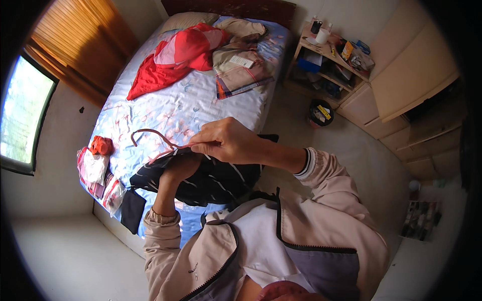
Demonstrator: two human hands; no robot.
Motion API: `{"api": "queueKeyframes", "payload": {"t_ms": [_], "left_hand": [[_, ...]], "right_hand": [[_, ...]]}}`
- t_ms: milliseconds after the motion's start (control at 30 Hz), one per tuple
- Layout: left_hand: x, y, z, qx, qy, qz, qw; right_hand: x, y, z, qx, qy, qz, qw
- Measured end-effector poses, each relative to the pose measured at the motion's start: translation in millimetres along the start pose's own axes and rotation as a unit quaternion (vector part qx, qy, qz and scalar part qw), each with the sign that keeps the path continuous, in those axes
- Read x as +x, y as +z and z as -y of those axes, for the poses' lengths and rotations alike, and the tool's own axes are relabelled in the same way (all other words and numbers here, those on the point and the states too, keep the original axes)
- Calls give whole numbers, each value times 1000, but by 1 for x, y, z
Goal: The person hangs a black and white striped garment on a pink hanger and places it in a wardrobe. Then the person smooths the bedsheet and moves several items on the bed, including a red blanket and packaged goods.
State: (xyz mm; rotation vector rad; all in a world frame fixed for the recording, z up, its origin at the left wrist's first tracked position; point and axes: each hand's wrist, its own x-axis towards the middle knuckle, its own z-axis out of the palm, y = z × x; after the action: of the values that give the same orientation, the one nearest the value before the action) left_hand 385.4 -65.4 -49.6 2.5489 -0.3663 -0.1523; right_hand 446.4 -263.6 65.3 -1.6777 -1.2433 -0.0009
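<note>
My right hand (226,140) pinches one arm of a pinkish-brown clothes hanger (171,143) just beside its curved hook. The hook points left over the bed. A black garment with thin white streaks (226,180) hangs below the hanger, bunched around it. My left hand (182,165) grips the garment near the hanger's other arm, and its fingertips are hidden in the cloth. Part of the hanger's lower frame disappears inside the fabric.
The bed (158,109) bears a red and pink cloth (184,52), folded garments (241,71), and plastic-wrapped clothes (96,165) beside a black folded cloth (133,211). Right of it stand a cluttered wooden shelf (320,49), a waste bin (320,113) and a wooden cabinet (410,67).
</note>
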Motion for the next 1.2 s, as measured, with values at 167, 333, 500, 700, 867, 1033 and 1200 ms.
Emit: {"api": "queueKeyframes", "payload": {"t_ms": [167, 333, 500, 700, 867, 1033, 1200], "left_hand": [[7, -19, -29, 51, -36, 106, 992], [-2, -26, -27, 98, 9, 0, 995], [-12, -45, -49, -69, -33, -145, 986], [-13, -43, -43, 23, 115, -300, 947], [-27, -59, -45, -11, 94, -346, 933], [-47, -100, -57, 83, 84, -498, 859], [-18, -131, -54, -8, 133, -402, 906]], "right_hand": [[3, -10, -2, -31, 7, 20, 999], [16, -17, -7, -47, -26, 4, 999], [24, -38, -4, -90, -48, -7, 995], [39, -44, 18, -118, -9, -4, 993], [41, -50, 14, -120, -24, -5, 993], [45, -56, 12, -152, -9, 20, 988], [65, -62, 12, -147, -48, 58, 986]]}}
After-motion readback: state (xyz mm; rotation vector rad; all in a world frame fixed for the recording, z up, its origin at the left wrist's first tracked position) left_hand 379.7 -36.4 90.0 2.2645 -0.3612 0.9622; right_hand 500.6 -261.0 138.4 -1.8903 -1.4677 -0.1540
